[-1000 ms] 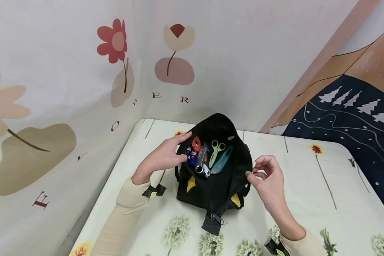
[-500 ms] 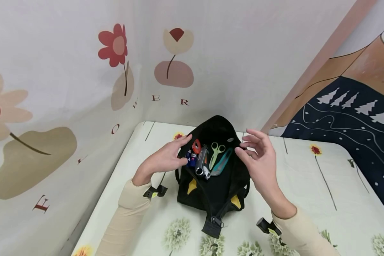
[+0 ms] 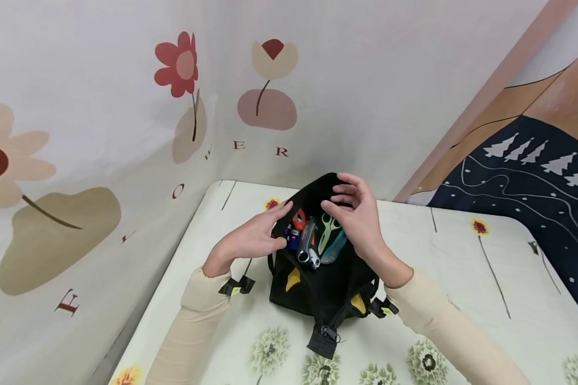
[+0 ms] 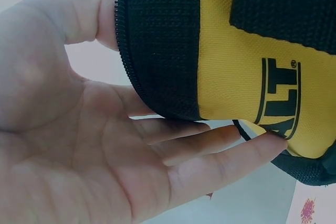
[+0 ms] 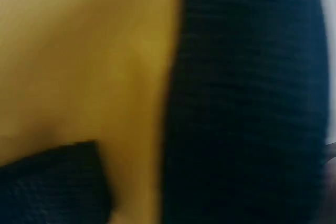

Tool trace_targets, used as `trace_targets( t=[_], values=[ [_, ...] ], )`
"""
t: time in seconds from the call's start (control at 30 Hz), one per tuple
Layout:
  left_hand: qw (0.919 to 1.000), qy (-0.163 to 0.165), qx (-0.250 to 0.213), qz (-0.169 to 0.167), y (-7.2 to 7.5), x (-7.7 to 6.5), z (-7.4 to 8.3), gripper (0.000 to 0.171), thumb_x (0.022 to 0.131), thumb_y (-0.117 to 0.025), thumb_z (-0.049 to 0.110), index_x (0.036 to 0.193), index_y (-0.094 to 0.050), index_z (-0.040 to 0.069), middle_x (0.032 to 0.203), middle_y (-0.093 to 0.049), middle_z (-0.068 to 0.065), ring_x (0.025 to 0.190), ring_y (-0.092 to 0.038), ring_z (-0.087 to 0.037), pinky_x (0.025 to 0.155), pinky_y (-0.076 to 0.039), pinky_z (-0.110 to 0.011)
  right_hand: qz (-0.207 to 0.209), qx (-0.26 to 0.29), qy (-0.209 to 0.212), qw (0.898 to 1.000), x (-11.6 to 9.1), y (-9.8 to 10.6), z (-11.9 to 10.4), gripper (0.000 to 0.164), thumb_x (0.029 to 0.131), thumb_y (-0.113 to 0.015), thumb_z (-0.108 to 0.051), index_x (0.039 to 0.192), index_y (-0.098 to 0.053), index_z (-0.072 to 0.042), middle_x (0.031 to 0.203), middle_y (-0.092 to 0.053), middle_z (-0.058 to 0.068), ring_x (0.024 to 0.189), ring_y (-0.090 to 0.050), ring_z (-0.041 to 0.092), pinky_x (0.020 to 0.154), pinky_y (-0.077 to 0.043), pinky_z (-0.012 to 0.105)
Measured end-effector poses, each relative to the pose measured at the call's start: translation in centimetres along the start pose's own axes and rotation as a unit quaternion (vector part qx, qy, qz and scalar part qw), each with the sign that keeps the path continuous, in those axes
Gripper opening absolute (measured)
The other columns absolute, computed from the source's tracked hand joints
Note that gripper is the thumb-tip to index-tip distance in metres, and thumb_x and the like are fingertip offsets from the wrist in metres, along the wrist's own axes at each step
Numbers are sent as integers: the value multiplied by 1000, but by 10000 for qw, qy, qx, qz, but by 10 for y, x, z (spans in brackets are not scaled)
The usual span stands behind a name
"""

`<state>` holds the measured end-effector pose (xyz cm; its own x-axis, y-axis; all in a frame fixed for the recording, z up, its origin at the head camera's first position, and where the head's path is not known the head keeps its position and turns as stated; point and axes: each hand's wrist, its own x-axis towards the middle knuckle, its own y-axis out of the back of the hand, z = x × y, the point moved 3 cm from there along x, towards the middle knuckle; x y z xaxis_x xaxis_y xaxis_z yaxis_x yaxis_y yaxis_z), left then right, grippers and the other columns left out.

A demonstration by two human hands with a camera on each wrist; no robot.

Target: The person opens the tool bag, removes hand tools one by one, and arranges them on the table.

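A black tool bag [image 3: 329, 283] stands unzipped on the table, its mouth wide. My left hand [image 3: 252, 235] lies along its left side, fingers nearly straight against the fabric and thumb at the zipper edge. In the left wrist view the bag shows a yellow panel [image 4: 226, 72] with black lettering. My right hand [image 3: 361, 224] reaches over the mouth with fingers slightly bent and holds nothing visible. Inside lie light green scissors [image 3: 326, 238], a teal utility knife [image 3: 333, 249], a grey tool [image 3: 307, 240], small blue tubes [image 3: 294, 239] and a red object [image 3: 299, 218]. My right forearm hides the right rim.
A pale floral cloth covers the table [image 3: 462, 283]. Printed white cloth [image 3: 356, 96] hangs behind and to the left, with a dark tree-print cloth [image 3: 525, 176] at the right. The bag's zipper end [image 3: 324, 341] juts toward the front.
My right hand has moved left and up, from beside the bag's right rim to over its mouth. The left hand has stayed at the left rim.
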<state>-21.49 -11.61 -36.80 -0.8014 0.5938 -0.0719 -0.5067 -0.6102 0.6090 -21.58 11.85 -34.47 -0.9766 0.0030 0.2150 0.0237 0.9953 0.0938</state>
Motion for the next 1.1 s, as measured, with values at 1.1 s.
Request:
trace_targets(
  t=[1.1],
  values=[
    [9994,65,60,-339,-3,-1,0,86,104,-55,11,175,-9,-5,184,1,-22,171,-5,-36,135,-18,-56,-529,-1781,-726,9799,8,-22,108,74,94,-88,-5,158,-52,-3,137,-63,26,119,-67,41,101,-57,56]
  ],
)
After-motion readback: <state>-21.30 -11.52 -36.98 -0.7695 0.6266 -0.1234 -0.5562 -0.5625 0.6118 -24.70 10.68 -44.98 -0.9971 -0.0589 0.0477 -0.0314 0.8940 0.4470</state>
